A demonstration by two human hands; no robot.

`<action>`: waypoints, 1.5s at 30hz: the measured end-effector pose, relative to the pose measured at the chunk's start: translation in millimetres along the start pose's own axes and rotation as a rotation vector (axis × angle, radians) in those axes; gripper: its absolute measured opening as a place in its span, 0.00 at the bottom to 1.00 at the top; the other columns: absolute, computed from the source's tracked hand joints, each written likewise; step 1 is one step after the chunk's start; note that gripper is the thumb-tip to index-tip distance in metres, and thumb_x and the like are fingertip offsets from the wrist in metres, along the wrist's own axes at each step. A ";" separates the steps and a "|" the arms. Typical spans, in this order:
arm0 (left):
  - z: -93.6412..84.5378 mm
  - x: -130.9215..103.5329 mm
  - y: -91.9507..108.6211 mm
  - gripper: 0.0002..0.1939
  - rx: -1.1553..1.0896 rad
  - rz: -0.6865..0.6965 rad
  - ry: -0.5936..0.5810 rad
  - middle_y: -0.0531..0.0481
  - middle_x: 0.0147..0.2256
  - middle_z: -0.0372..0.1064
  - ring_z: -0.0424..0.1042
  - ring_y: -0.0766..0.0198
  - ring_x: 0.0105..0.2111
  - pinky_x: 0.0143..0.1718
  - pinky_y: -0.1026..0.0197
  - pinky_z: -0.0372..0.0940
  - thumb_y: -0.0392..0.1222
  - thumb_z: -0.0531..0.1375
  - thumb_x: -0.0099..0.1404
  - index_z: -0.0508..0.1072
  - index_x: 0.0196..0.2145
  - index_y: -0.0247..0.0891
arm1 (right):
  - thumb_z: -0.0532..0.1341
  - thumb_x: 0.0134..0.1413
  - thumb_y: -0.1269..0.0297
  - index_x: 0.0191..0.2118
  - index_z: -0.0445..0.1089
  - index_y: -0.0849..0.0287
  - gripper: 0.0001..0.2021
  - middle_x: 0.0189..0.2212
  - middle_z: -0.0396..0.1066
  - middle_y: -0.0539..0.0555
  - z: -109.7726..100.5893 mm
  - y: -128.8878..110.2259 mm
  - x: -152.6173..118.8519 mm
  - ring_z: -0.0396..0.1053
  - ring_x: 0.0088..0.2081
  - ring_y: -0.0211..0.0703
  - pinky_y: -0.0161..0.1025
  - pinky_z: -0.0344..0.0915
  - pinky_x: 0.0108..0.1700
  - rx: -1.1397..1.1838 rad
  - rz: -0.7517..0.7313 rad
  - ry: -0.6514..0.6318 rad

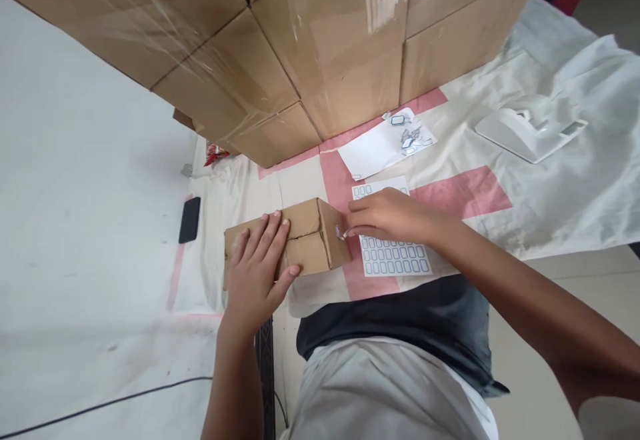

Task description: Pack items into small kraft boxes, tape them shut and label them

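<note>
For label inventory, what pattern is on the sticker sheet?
Rows of blue-outlined rounded rectangles on white; the sticker sheet shows best in the head view.

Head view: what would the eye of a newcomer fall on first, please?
Probably the wall of taped boxes, which fills the top of the view. Next come the two hands at the middle: the left lies spread on a small box, and the right has its fingertips at the box's end. Under the right hand, a white sheet with rows of blue-edged labels also stands out.
</note>
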State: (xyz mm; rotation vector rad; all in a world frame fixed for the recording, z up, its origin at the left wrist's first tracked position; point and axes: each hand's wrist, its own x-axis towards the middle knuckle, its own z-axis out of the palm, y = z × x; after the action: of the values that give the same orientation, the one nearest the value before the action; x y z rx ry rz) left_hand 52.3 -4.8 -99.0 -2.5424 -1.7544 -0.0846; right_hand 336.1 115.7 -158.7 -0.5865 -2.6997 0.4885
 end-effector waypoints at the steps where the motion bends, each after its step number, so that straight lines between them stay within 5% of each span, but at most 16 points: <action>1: -0.3 0.2 0.1 0.32 0.002 -0.005 -0.002 0.46 0.72 0.45 0.44 0.53 0.72 0.70 0.48 0.40 0.55 0.44 0.76 0.45 0.72 0.43 | 0.56 0.71 0.62 0.39 0.75 0.56 0.12 0.34 0.73 0.50 2.0 -1.2 0.5 0.65 0.30 0.38 0.37 0.44 0.29 0.007 -0.005 -0.007; 19: -0.4 -0.2 -0.3 0.32 -0.003 -0.019 0.000 0.46 0.72 0.46 0.44 0.53 0.72 0.70 0.47 0.41 0.54 0.45 0.76 0.46 0.72 0.44 | 0.58 0.68 0.67 0.39 0.75 0.56 0.09 0.35 0.74 0.51 -7.6 -3.5 13.1 0.65 0.29 0.38 0.37 0.44 0.29 -0.027 -0.024 -0.110; 45: -2.4 2.7 1.0 0.31 -0.013 -0.016 -0.002 0.46 0.72 0.46 0.44 0.53 0.72 0.70 0.46 0.42 0.53 0.46 0.76 0.46 0.72 0.45 | 0.59 0.62 0.72 0.43 0.76 0.52 0.10 0.37 0.74 0.49 -0.3 -1.5 10.5 0.62 0.28 0.37 0.38 0.42 0.29 -0.053 -0.053 -0.080</action>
State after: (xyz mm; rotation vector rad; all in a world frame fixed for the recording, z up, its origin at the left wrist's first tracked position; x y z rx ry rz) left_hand 54.2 -2.8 -96.4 -2.5382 -1.7816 -0.0946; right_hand 326.8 119.2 -155.3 -0.5183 -2.8038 0.4360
